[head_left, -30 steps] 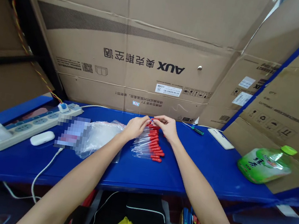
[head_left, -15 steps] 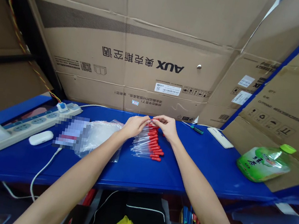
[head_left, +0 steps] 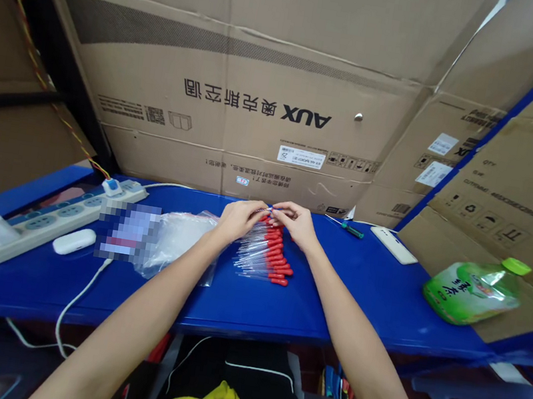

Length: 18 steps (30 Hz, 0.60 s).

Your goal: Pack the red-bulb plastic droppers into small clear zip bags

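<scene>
Several glass droppers (head_left: pixel 257 259) with red rubber bulbs lie side by side in a row on the blue table (head_left: pixel 310 307), bulbs to the right and thin glass tips to the left. At the far end of this row my hands meet, fingertips nearly touching. My left hand (head_left: pixel 239 219) is closed in a pinch on the thin glass part of a dropper. My right hand (head_left: pixel 297 223) pinches the same dropper near its red end. The fingers cover most of it.
Left of the droppers lie clear plastic bags (head_left: pixel 179 236), a blurred-out phone-like patch, a white earbud case (head_left: pixel 74 241) and a power strip (head_left: pixel 55 220). To the right are a green screwdriver (head_left: pixel 353 230), a white power bank (head_left: pixel 393 245) and a green bottle (head_left: pixel 471 293). Cardboard walls (head_left: pixel 265 78) stand behind.
Both hands stay together at the far end of the row, with only slight finger movement. The view has shifted a little. The row of droppers looks the same.
</scene>
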Available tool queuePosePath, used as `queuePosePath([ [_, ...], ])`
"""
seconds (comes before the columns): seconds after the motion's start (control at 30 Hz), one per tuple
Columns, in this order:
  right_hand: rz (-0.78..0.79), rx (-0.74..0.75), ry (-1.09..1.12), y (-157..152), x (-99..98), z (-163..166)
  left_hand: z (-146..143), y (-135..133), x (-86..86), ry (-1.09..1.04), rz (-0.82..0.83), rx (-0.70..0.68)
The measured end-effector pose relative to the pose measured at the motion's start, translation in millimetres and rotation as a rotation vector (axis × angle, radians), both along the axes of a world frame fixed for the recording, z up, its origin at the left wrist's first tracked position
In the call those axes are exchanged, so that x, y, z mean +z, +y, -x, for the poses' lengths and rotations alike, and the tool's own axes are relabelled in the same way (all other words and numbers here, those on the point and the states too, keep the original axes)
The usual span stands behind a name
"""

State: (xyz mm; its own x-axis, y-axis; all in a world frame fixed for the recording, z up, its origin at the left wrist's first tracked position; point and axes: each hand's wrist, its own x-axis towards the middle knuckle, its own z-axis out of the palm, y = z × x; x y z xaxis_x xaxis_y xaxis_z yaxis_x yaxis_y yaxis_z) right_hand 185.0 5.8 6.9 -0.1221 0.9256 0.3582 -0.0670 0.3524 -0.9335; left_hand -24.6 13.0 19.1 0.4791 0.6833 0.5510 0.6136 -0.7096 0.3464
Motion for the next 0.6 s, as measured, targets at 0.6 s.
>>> queuePosePath([
  [0.6, -0.064, -0.08, -0.074, 0.0, 0.1, -1.2, 0.2, 2.6, -2.2, -0.031, 0.048, -0.072],
])
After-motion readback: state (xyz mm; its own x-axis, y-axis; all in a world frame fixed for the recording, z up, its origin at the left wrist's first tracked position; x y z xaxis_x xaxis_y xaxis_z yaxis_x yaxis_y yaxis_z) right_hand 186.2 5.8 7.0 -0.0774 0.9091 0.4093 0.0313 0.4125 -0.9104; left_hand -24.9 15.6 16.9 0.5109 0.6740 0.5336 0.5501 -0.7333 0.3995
